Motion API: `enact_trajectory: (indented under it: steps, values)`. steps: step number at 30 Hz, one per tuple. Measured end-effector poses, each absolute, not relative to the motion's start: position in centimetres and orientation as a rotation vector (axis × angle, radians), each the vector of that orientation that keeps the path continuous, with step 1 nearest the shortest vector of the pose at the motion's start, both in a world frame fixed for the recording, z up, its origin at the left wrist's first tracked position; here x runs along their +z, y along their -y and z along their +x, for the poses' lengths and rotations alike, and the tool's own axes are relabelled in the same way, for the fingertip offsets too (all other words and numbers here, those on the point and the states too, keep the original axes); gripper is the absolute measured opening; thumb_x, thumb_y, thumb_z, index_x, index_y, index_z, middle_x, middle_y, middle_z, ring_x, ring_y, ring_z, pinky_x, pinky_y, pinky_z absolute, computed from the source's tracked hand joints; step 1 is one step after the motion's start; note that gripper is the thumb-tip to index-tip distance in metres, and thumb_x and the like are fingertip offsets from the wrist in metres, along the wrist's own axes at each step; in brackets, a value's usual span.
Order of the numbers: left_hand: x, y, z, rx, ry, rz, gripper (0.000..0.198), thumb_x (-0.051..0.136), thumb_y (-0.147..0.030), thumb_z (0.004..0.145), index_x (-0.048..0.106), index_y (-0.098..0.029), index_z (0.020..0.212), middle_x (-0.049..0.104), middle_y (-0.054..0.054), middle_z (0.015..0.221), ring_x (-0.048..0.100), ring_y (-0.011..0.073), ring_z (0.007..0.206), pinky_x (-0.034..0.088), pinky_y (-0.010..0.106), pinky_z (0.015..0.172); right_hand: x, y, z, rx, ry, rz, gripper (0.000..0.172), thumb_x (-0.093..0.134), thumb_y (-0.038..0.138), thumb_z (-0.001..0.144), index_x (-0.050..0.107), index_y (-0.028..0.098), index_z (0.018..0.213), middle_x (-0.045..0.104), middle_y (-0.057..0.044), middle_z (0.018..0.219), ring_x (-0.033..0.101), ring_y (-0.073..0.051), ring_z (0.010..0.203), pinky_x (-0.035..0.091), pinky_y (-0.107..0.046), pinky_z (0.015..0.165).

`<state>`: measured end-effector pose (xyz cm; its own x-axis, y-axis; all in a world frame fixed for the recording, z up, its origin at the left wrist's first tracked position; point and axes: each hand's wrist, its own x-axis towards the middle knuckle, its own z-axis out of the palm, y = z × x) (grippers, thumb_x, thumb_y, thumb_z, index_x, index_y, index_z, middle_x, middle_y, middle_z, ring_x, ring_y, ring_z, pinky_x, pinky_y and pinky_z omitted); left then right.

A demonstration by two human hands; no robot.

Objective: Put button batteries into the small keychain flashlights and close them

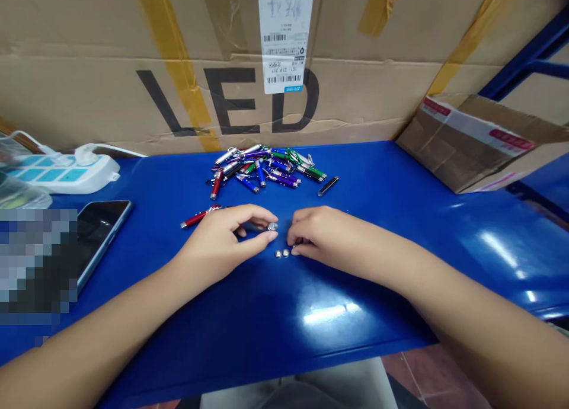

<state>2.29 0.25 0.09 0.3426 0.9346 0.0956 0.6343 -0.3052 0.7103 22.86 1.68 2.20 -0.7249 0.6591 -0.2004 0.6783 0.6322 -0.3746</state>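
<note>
My left hand is closed, its thumb and fingers pinching a small silver round-ended piece; any further part of it is hidden in the hand. Close by on the right, my right hand has its fingers curled together at the tabletop. Its fingertips are on what looks like a button cell, mostly covered. Two silver button cells lie just left of those fingertips. A red mini flashlight rests behind my left hand, partly hidden by it.
Several coloured mini flashlights are heaped at the back of the blue table, with a black tube beside them. A phone and power strip are at left. A cardboard box stands right; a large carton walls the back.
</note>
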Motion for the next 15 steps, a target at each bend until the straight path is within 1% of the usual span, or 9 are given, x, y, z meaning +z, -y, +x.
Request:
enact_trajectory:
  steps: [2,6,9,11,12,14,15]
  values:
    - [0.1,-0.2,2.4,0.696,-1.362,1.995,0.016,0.067,-0.032,0.080,0.072,-0.024,0.092,0.077,-0.002,0.091,0.069,0.0151,0.079,0.048,0.023,0.063,2.4,-1.5,22.8,-0.639,-2.768,1.173,0.017,0.060,0.007,0.085,0.074,0.015,0.087,0.066,-0.008,0.094,0.062,-0.017,0.084,0.045,-0.026,0.077]
    - [0.0,-0.1,2.4,0.697,-1.346,1.966,0.015,0.068,-0.032,0.080,0.072,-0.024,0.092,0.077,-0.003,0.092,0.070,0.0154,0.085,0.047,0.022,0.063,2.1,-1.6,22.9,-0.597,-2.860,1.158,0.023,0.056,0.004,0.083,0.076,0.015,0.088,0.068,-0.009,0.094,0.064,-0.017,0.085,0.046,-0.026,0.077]
    - [-0.2,0.0,2.3,0.693,-1.355,1.989,0.013,0.069,-0.031,0.079,0.073,-0.025,0.091,0.077,-0.004,0.090,0.070,0.0147,0.083,0.046,0.022,0.062,1.8,-2.0,23.2,-0.646,-2.943,1.163,0.025,0.056,0.002,0.080,0.076,0.015,0.087,0.070,-0.009,0.091,0.065,-0.017,0.085,0.047,-0.028,0.080]
    - [-0.3,0.0,2.4,0.699,-1.349,2.010,0.013,0.069,-0.030,0.079,0.073,-0.024,0.090,0.077,-0.004,0.089,0.070,0.0145,0.082,0.047,0.021,0.063,1.8,-2.3,23.4,-0.868,-2.980,1.273,0.021,0.059,0.002,0.077,0.074,0.015,0.083,0.071,-0.005,0.084,0.065,-0.015,0.078,0.049,-0.027,0.075]
    - [-0.3,0.0,2.4,0.707,-1.343,2.019,0.013,0.069,-0.030,0.079,0.073,-0.024,0.090,0.077,-0.003,0.089,0.070,0.0146,0.083,0.047,0.021,0.064,1.9,-2.4,23.4,-1.074,-2.972,1.353,0.017,0.061,0.004,0.076,0.072,0.016,0.082,0.071,-0.003,0.079,0.065,-0.014,0.072,0.050,-0.026,0.071]
    - [-0.4,0.1,2.5,0.731,-1.334,2.031,0.013,0.070,-0.030,0.079,0.073,-0.024,0.090,0.077,-0.003,0.089,0.070,0.0147,0.084,0.048,0.021,0.067,2.0,-2.5,23.5,-1.593,-2.854,1.502,0.008,0.065,0.011,0.075,0.066,0.017,0.079,0.069,0.000,0.071,0.063,-0.012,0.063,0.051,-0.024,0.061]
    - [-0.4,0.1,2.6,0.743,-1.330,2.031,0.014,0.070,-0.030,0.079,0.074,-0.024,0.090,0.077,-0.003,0.089,0.070,0.0147,0.084,0.049,0.021,0.068,2.0,-2.6,23.4,-1.832,-2.757,1.556,0.006,0.066,0.013,0.075,0.063,0.018,0.077,0.067,0.001,0.069,0.062,-0.011,0.061,0.052,-0.023,0.057]
